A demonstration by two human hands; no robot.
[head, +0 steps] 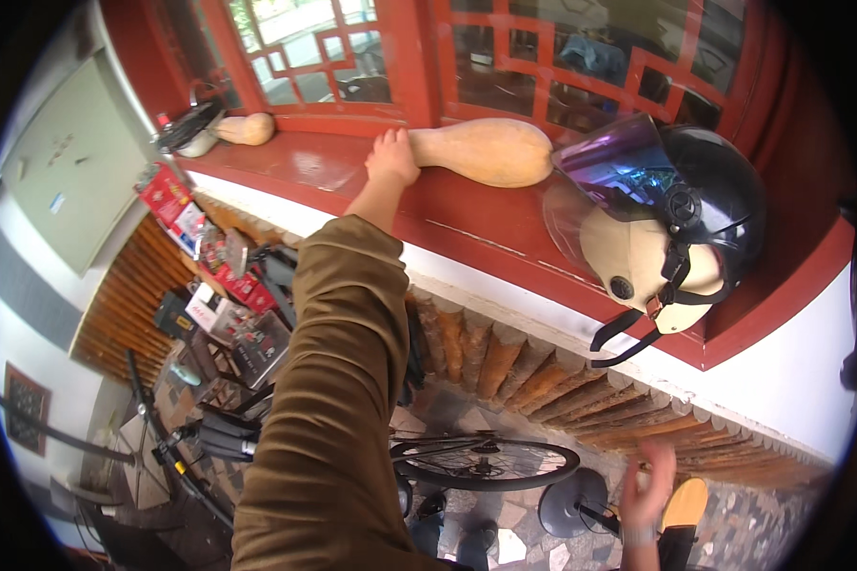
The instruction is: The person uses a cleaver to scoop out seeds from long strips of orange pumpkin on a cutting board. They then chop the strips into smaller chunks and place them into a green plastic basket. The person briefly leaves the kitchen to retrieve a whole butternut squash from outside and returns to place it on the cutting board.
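My left hand (393, 158), at the end of a brown sleeve, is wrapped around the narrow end of a large tan butternut-type squash (500, 151). The squash lies on its side along a red-painted window ledge (457, 207), its fat end pointing right. Close to that end sit a black helmet (714, 193) with an iridescent purple visor and a cream helmet (657, 257) with a clear visor. Low at the right, my right hand (648, 485) hangs in the air, slightly blurred. Its fingers are curled but apart from the thumb, and it holds nothing.
A smaller squash (246, 128) rests by a black item (196, 125) at the ledge's left end. Red-framed windows (421, 57) rise behind. Below are a log-clad wall (500, 357), a bicycle wheel (485, 460), boxes (218, 310) and a handlebar (164, 442).
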